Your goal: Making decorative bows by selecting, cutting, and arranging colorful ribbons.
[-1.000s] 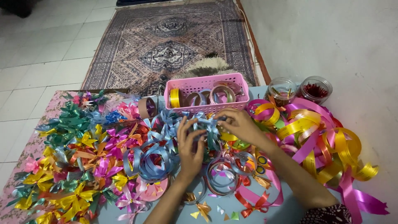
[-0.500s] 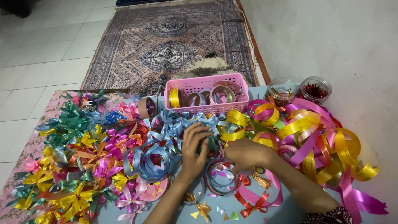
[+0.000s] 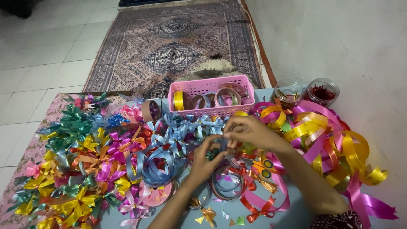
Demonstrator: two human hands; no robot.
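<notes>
right hand (image 3: 250, 132) now meets left hand (image 3: 207, 154)

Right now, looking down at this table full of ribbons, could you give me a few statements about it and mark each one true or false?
1. The pink basket holds rolls of ribbon. True.
2. The left hand and right hand are far apart, at opposite ends of the table. False: they meet over the middle, fingers pinching a small piece together.
3. Two clear jars stand right of the basket. True.
4. The loose yellow and pink ribbon loops lie at the left edge. False: they are piled on the right; finished bows fill the left.
5. A patterned rug lies on the floor beyond the table. True.
</notes>
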